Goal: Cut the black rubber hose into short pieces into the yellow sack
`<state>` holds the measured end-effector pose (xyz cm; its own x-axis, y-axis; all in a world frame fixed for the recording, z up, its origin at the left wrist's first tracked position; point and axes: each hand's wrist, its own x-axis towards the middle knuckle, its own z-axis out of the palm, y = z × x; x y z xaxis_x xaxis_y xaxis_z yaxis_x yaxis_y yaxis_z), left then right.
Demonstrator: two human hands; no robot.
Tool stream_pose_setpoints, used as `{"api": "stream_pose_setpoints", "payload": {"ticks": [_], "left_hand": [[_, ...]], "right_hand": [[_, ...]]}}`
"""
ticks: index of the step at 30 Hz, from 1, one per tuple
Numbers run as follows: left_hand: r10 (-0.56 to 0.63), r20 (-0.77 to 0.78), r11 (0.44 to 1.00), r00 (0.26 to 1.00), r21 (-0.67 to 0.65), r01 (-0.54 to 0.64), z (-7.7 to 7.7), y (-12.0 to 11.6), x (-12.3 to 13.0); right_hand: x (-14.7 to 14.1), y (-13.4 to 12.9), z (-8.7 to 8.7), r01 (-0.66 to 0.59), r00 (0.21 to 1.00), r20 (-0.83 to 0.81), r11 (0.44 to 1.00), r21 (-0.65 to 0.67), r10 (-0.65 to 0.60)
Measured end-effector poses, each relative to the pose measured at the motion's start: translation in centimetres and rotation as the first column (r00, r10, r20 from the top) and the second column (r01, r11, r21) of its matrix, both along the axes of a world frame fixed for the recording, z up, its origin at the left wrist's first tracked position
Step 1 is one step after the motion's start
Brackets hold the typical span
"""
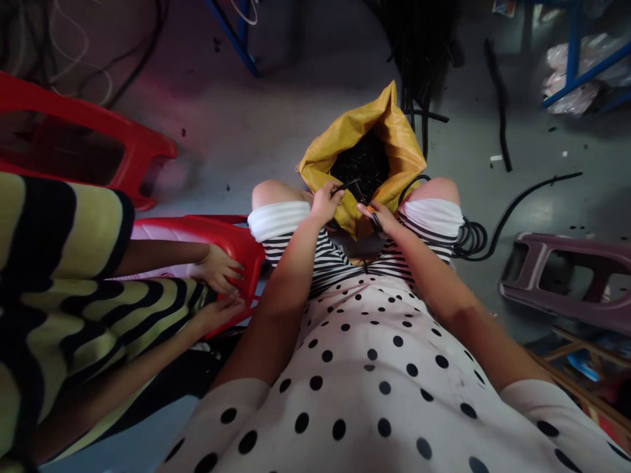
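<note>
Pinching a short black tube piece (345,186) between its fingertips, the left hand (325,202) is hovering at the near rim of the yellow sack (394,141), which is standing open between the person's knees and holding a heap of black pieces. The right hand (379,219) is closing around an orange-handled cutter (373,213), just beside the sack. Black tubing (470,238) is lying coiled beside the right knee. A co-worker's hands (220,268) are gripping a red plastic stool (217,236) at left.

nothing readable anywhere here tbh, no labels, brands or numbers on the yellow sack (394,141), the red plastic stools (217,240) or the clothes
</note>
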<state>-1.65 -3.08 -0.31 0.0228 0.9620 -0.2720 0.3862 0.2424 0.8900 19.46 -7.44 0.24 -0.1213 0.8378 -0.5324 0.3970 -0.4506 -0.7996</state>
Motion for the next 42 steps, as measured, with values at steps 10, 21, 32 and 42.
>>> {"api": "stream_pose_setpoints", "payload": {"ticks": [10,21,32,42], "left_hand": [[-0.093,-0.024,0.996,0.995,-0.016,0.093,-0.3,-0.1,0.1],[-0.024,-0.087,1.000,0.996,0.006,0.024,-0.4,-0.2,-0.4],[-0.018,-0.096,0.999,0.995,0.044,0.022,-0.2,0.0,-0.4],[-0.103,-0.057,0.995,0.993,0.006,0.103,-0.7,-0.1,0.0]], "right_hand": [[-0.1,-0.2,-0.1,-0.064,0.989,0.139,0.995,0.070,0.053],[0.2,0.2,-0.7,-0.017,0.961,0.277,0.987,0.157,-0.027],[-0.1,-0.1,0.6,-0.052,0.996,0.074,0.999,0.013,0.051],[-0.4,-0.5,0.4,-0.118,0.977,0.181,0.992,0.046,0.108]]}}
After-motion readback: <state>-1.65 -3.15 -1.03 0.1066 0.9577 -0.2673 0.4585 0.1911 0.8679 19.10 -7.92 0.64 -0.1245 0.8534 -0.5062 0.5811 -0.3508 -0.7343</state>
